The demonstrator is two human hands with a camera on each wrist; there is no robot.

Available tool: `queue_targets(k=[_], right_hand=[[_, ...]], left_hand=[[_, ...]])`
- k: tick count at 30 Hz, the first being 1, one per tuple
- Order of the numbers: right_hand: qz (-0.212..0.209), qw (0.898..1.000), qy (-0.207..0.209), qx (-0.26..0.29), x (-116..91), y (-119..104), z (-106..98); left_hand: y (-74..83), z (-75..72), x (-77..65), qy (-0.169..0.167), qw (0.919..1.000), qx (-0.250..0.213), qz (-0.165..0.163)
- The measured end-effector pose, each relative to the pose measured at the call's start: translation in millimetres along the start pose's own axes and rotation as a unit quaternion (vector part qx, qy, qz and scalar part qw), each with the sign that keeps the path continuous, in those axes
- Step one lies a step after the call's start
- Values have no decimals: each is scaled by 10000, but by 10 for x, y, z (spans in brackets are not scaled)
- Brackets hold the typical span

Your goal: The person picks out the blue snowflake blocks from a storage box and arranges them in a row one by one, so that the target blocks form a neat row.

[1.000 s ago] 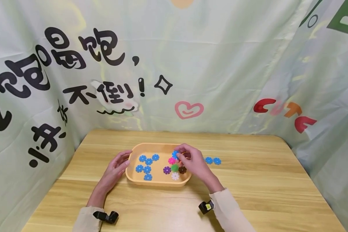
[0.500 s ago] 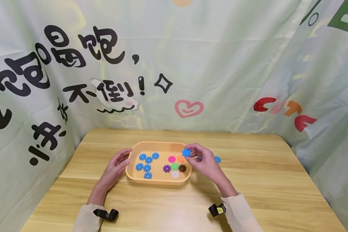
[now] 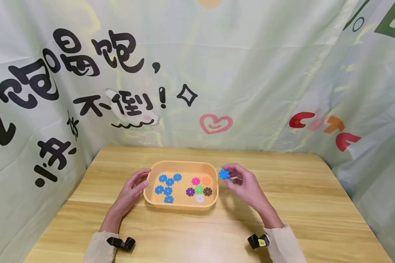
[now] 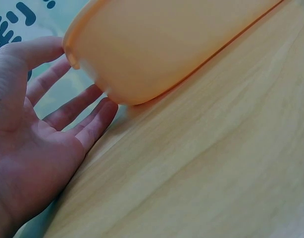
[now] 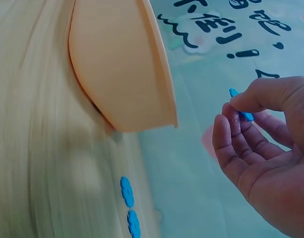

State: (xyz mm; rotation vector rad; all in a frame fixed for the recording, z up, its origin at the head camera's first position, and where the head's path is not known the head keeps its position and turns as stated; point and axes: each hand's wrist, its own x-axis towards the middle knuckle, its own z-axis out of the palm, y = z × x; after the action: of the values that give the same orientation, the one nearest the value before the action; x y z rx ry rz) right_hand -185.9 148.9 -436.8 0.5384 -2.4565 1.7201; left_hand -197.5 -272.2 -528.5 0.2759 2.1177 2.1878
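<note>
My right hand (image 3: pixel 245 184) pinches a blue snowflake disc (image 3: pixel 224 174) between thumb and fingers, just right of the orange tray (image 3: pixel 181 207). In the right wrist view the pinched disc shows edge-on near the thumb tip. My left hand (image 3: pixel 131 190) rests at the tray's left end, its extended fingers touching the rim and outer wall, as the left wrist view shows. Several blue discs (image 3: pixel 168 190) lie in the tray's left half. Pink (image 3: pixel 195 181), orange (image 3: pixel 206 180), purple (image 3: pixel 190 191), green (image 3: pixel 199 189), brown (image 3: pixel 207 191) and white (image 3: pixel 199 198) discs lie on the right.
Two blue discs (image 5: pixel 126 191) lie on the wooden table (image 3: pixel 309 204) beyond the tray's right end; my right hand mostly hides them in the head view. A printed curtain (image 3: pixel 250 84) hangs along the table's back and sides.
My right hand has moved right, carrying the blue disc from above the tray's right part to outside its right end. The orange disc has come into view. My left hand stays at the tray.
</note>
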Motion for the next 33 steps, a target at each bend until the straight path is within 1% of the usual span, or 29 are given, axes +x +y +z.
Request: queue_targets(k=[4,8,10,14,19,21,26,33], right_hand=[[1,9999,137,-24,-29,15,-97],[14,9996,261,-129,-50,50,-182],[35,9992,300,-254,-61,78,-227],[110,9977,402,-542,-90,129,-336],[265,9957,496,-733,-98,194,-472],[334,9948,532,-802,-97,228,-514],[468,9920,586,-1015,-116,328,-605],[700,9881,626,-1222,-141,514,-717]], left_hand=[[16,-11,12,-29,10000,90,-4],[7,-24,11,-50,9999,115,74],[1,-28,7,-34,9999,127,71],[-8,-22,-10,12,9999,159,-52],[3,-10,-2,8,9999,136,-3],[10,-11,3,1,9999,118,22],[3,-13,2,-25,9999,96,-53],[16,-6,4,24,9998,137,-120]])
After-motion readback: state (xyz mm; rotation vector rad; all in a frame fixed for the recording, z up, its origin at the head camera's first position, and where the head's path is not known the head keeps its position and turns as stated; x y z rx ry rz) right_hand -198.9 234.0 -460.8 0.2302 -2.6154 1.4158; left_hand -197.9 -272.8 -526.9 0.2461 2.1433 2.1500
